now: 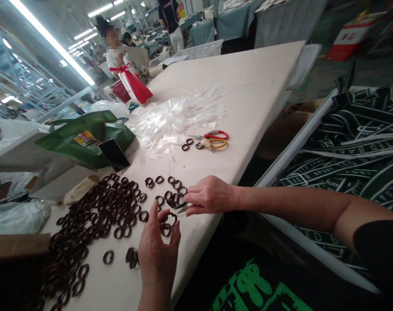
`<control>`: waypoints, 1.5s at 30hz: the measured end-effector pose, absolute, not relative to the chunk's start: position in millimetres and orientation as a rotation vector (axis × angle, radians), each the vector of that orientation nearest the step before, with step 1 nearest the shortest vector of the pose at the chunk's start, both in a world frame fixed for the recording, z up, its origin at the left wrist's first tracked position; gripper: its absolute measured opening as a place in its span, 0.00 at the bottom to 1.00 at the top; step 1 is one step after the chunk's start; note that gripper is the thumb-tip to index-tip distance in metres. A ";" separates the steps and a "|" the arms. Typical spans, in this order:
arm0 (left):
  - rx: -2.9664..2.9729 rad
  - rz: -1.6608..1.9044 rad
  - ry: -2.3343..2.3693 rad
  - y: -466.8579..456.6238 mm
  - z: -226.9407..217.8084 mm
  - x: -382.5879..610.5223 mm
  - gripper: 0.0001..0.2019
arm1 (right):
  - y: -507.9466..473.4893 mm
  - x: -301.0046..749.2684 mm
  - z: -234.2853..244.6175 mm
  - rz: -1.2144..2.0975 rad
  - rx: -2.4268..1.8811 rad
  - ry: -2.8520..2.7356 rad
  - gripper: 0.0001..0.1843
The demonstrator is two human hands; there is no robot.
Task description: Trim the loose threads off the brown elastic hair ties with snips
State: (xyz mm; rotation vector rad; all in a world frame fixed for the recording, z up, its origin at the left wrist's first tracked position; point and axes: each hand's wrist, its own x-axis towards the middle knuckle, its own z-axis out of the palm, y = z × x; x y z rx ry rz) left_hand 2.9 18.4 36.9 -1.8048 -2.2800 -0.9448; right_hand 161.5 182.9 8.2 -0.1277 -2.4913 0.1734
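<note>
My left hand [159, 248] is raised over the table near its front edge, palm up. Between its thumb and fingers sits a small dark brown loop [171, 219], like a belt keeper. My right hand [211, 196] is closed around a small pair of thread snips [182, 208], mostly hidden by the fingers. The blades point left, close to the loop in my left hand. Several more brown loops lie just behind the hands, and a large heap of them [101, 211] spreads over the table to the left.
Scissors with red and yellow handles [216, 140] lie farther back on the pale table [248, 82]. Behind are clear plastic strips [180, 112], a green bag [89, 138], a dark phone-like slab [115, 154] and a red-and-white bag [134, 84]. A bin of printed straps [345, 168] stands right. People are beyond.
</note>
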 end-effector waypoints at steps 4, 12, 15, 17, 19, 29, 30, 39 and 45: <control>-1.827 -0.910 -2.271 17.8 34.8 3.5 0.33 | 181.1 162.4 8.1 0.181 -0.121 -2.493 0.27; -1.878 -0.881 -2.243 19.5 34.0 3.2 0.33 | 179.4 162.0 2.3 0.194 -0.112 -2.523 0.27; -1.902 -0.886 -2.244 20.8 33.7 4.7 0.34 | 178.4 161.3 1.2 0.186 -0.108 -2.541 0.26; -1.916 -0.898 -2.229 21.3 33.1 5.4 0.34 | 177.7 161.1 1.9 0.172 -0.108 -2.561 0.26; -1.935 -0.910 -2.204 21.5 32.2 5.5 0.34 | 177.5 161.0 3.1 0.151 -0.109 -2.577 0.25; -1.974 -0.966 -2.151 22.8 28.4 3.5 0.33 | 179.5 160.5 2.7 0.047 -0.041 -2.587 0.26; -1.973 -0.978 -2.148 23.0 27.8 3.5 0.33 | 179.6 160.6 2.7 0.047 -0.039 -2.584 0.27; -1.941 -1.008 -2.200 25.3 26.9 3.3 0.33 | 181.5 161.8 -2.2 0.093 -0.097 -2.534 0.29; -1.864 -1.094 -2.311 24.9 27.7 6.4 0.34 | 185.7 165.9 -2.2 0.187 -0.139 -2.463 0.28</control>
